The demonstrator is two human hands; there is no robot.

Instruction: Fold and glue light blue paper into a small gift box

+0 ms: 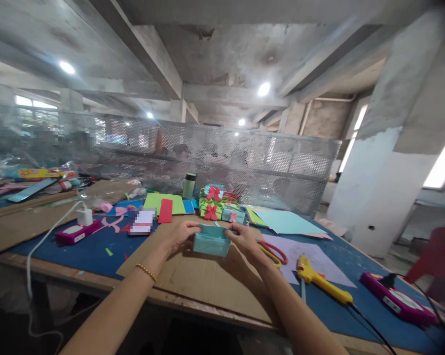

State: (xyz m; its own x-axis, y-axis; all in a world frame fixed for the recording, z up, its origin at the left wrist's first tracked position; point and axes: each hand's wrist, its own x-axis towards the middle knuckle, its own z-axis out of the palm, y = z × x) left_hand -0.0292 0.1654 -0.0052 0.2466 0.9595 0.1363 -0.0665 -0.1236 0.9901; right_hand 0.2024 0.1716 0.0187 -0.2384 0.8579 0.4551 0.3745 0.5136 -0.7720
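Note:
A small light-blue paper box (211,245) stands on a sheet of brown cardboard (207,283) in front of me, its lid flap raised at the back. My left hand (181,235) pinches the flap's left end between thumb and fingers. At the other end, my right hand (243,239) grips the flap's right corner. Scissors with red and yellow handles (276,252) lie just right of my right hand, partly hidden by it. Further right rests a yellow hot glue gun (324,283) on a pale lilac sheet and the blue table.
Finished paper boxes with bows (211,212) are stacked behind. Light-blue sheets (291,221) lie at right, and green card (165,202) with a red strip (166,211) at left. Purple power strips (78,231) sit on both sides, their cords trailing. A green bottle (189,186) stands at the back.

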